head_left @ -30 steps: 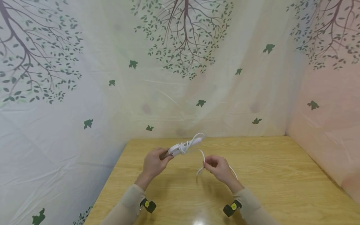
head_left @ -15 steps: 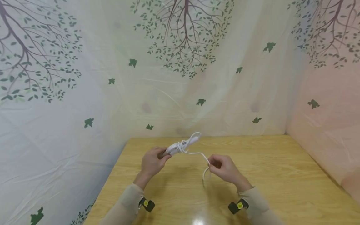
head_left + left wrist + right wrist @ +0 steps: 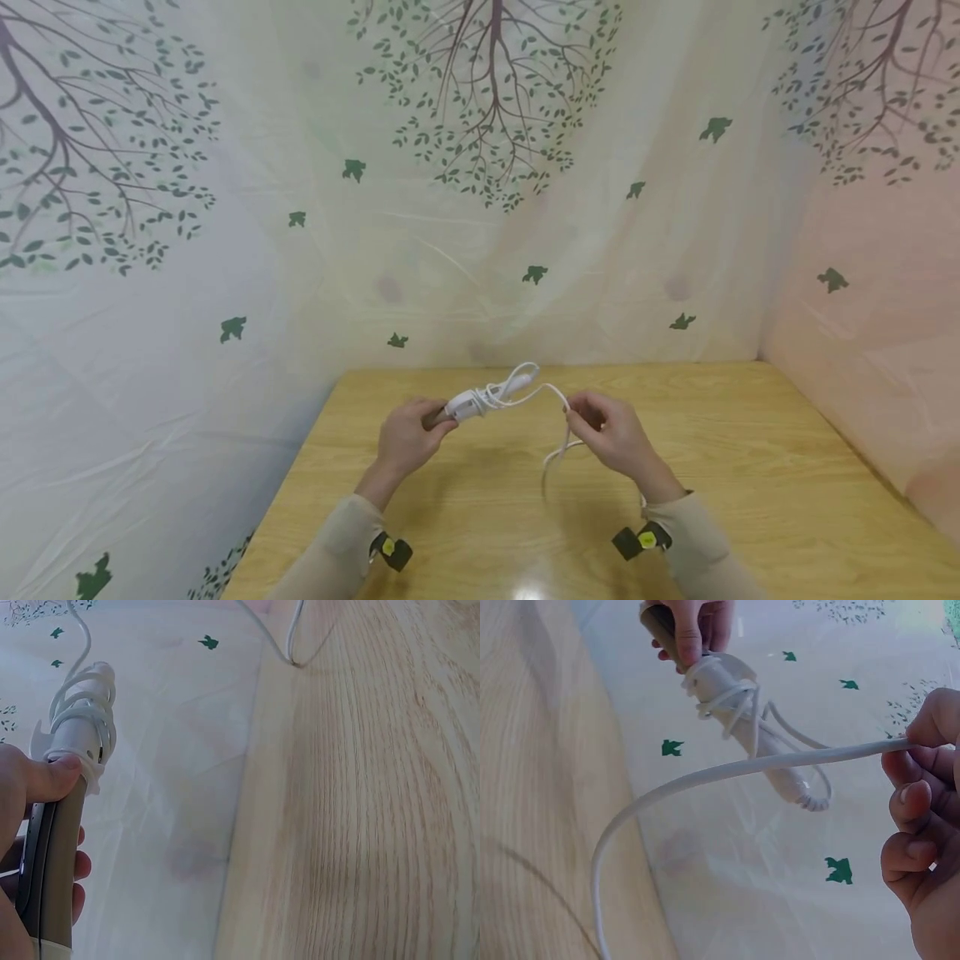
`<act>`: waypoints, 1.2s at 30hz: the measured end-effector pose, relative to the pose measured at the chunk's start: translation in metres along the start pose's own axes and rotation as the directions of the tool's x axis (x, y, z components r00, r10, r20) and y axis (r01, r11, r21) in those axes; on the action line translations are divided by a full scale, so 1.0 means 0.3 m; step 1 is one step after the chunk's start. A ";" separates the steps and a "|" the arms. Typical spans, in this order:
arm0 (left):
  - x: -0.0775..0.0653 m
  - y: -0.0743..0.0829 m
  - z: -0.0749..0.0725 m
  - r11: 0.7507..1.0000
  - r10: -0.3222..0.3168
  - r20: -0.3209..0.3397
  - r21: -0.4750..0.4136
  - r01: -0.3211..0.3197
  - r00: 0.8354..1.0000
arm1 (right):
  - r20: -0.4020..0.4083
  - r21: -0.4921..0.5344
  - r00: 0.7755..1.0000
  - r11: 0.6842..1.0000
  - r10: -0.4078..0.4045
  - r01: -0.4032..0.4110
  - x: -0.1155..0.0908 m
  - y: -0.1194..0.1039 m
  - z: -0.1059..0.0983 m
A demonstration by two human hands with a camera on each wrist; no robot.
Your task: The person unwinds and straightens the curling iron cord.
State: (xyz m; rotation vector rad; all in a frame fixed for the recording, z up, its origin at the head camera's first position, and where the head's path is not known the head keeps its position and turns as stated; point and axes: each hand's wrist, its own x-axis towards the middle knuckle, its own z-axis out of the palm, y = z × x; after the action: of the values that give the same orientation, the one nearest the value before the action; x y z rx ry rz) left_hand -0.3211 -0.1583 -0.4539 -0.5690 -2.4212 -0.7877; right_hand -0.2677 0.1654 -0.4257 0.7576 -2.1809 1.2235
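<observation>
A curling iron (image 3: 467, 405) with a white handle and brown barrel is held above the table, tilted up to the right. My left hand (image 3: 408, 437) grips it by the barrel, thumb close to the white handle in the left wrist view. White cord (image 3: 705, 775) winds several times round the handle (image 3: 77, 735) and loops at its far end. To the right, my right hand (image 3: 615, 433) pinches a loose stretch of this cord between thumb and forefinger, its other fingers curled. Below that hand the cord hangs in a loop, partly hidden behind the hand.
The wooden table (image 3: 480, 525) lies beneath both hands. Pale cloth (image 3: 465, 242) printed with trees and green leaf shapes hangs behind it and at both sides. A dark wrist camera (image 3: 392, 552) sits on the left wrist, another (image 3: 633, 543) on the right.
My right hand has moved to the right and slightly up, pinching the cord, and more cord now spans between it and the curling iron. My left hand has stayed nearly in place.
</observation>
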 end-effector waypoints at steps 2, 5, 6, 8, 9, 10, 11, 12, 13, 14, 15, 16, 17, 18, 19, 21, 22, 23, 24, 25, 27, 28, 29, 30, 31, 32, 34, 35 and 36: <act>-0.004 -0.001 -0.001 1.000 -0.005 0.007 -0.005 0.005 1.000 | -0.035 -0.029 0.999 1.000 -0.008 0.007 0.008 -0.003 -0.008; -0.011 -0.003 0.000 1.000 -0.007 0.027 -0.010 0.007 1.000 | -0.078 -0.062 0.997 0.998 -0.008 0.003 0.019 -0.008 -0.020; -0.014 -0.005 0.002 1.000 -0.008 0.034 -0.006 0.008 0.999 | -0.089 -0.069 0.996 0.998 -0.010 0.004 0.022 -0.009 -0.022; -0.019 -0.005 0.003 1.000 -0.005 0.047 -0.005 0.005 0.999 | -0.104 -0.075 0.994 0.997 -0.013 0.005 0.028 -0.009 -0.025; -0.023 -0.006 0.004 1.000 -0.002 0.053 -0.007 0.003 0.999 | -0.110 -0.076 0.994 0.997 -0.013 0.005 0.032 -0.009 -0.026; -0.026 -0.006 0.005 1.000 0.000 0.057 -0.010 0.001 0.998 | -0.115 -0.076 0.993 0.997 -0.014 0.005 0.035 -0.008 -0.027; -0.029 -0.006 0.005 1.000 0.001 0.061 -0.016 0.000 0.998 | -0.119 -0.075 0.993 0.997 -0.011 0.002 0.038 -0.006 -0.027; -0.033 -0.006 0.006 1.000 0.002 0.066 -0.019 -0.001 0.998 | -0.124 -0.075 0.992 0.997 -0.006 -0.003 0.040 -0.003 -0.027; -0.036 -0.006 0.006 1.000 0.002 0.073 -0.022 -0.001 0.997 | -0.132 -0.075 0.991 0.997 0.002 -0.012 0.042 0.001 -0.027; -0.040 -0.006 0.006 1.000 0.002 0.081 -0.022 0.000 0.997 | -0.140 -0.080 0.990 0.997 0.013 -0.024 0.044 0.005 -0.027; -0.044 -0.005 0.006 1.000 0.001 0.088 -0.020 0.000 0.996 | -0.151 -0.082 0.988 0.996 0.025 -0.038 0.045 0.010 -0.028; -0.046 -0.004 0.006 1.000 0.002 0.097 -0.016 0.000 0.995 | -0.165 -0.087 0.985 0.995 0.041 -0.056 0.045 0.014 -0.029; -0.048 -0.004 0.006 1.000 0.001 0.106 -0.010 0.000 0.994 | -0.181 -0.091 0.982 0.993 0.057 -0.074 0.046 0.020 -0.030; -0.049 -0.003 0.006 1.000 0.004 0.112 -0.006 -0.003 0.994 | -0.198 -0.094 0.978 0.992 0.068 -0.088 0.047 0.025 -0.032; -0.049 -0.001 0.005 1.000 0.007 0.117 -0.004 -0.007 0.993 | -0.217 -0.098 0.973 0.990 0.083 -0.106 0.047 0.032 -0.033; -0.047 0.004 0.003 1.000 0.018 0.120 -0.007 -0.017 0.993 | -0.252 -0.107 0.962 0.984 0.110 -0.140 0.050 0.046 -0.037; -0.045 0.006 0.003 1.000 0.023 0.121 -0.010 -0.022 0.992 | -0.267 -0.107 0.956 0.982 0.122 -0.155 0.052 0.053 -0.040; -0.043 0.007 0.002 1.000 0.027 0.122 -0.012 -0.026 0.992 | -0.278 -0.106 0.951 0.980 0.132 -0.167 0.054 0.060 -0.042; -0.041 0.009 0.002 0.999 0.033 0.125 -0.014 -0.031 0.992 | -0.288 -0.105 0.947 0.978 0.143 -0.180 0.054 0.067 -0.043; -0.040 0.009 0.002 0.999 0.036 0.132 -0.012 -0.034 0.991 | -0.296 -0.111 0.942 0.974 0.159 -0.199 0.054 0.075 -0.044; -0.041 0.010 0.002 0.999 0.043 0.149 -0.006 -0.043 0.988 | -0.300 -0.128 0.936 0.964 0.185 -0.232 0.050 0.090 -0.046; -0.042 0.010 0.002 0.999 0.048 0.158 0.000 -0.048 0.986 | -0.299 -0.138 0.933 0.959 0.199 -0.248 0.046 0.097 -0.046; -0.043 0.010 0.001 0.998 0.062 0.160 0.002 -0.063 0.985 | -0.297 -0.155 0.931 0.951 0.212 -0.266 0.043 0.104 -0.047; -0.043 0.011 0.000 0.997 0.074 0.160 0.005 -0.075 0.984 | -0.296 -0.175 0.929 0.943 0.222 -0.282 0.039 0.112 -0.049; -0.043 0.011 -0.001 0.996 0.087 0.155 0.007 -0.089 0.984 | -0.296 -0.198 0.927 0.934 0.232 -0.297 0.037 0.120 -0.050; -0.042 0.011 -0.003 0.995 0.100 0.148 0.007 -0.102 0.984 | -0.293 -0.216 0.925 0.926 0.241 -0.310 0.035 0.128 -0.052; -0.039 0.012 -0.005 0.992 0.122 0.129 0.004 -0.123 0.984 | -0.287 -0.248 0.922 0.910 0.259 -0.333 0.036 0.144 -0.059; -0.037 0.012 -0.006 0.992 0.128 0.123 0.002 -0.129 0.984 | -0.283 -0.263 0.921 0.901 0.269 -0.345 0.037 0.153 -0.061; -0.037 0.012 -0.007 0.992 0.123 0.124 0.002 -0.124 0.985 | -0.275 -0.272 0.919 0.894 0.282 -0.356 0.036 0.161 -0.064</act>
State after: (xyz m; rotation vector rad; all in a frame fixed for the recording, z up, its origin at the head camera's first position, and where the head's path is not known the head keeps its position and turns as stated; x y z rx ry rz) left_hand -0.3099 -0.1595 -0.4575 -0.7777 -2.4719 -0.7075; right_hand -0.3055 0.2009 -0.4377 0.1145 -2.2843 1.0089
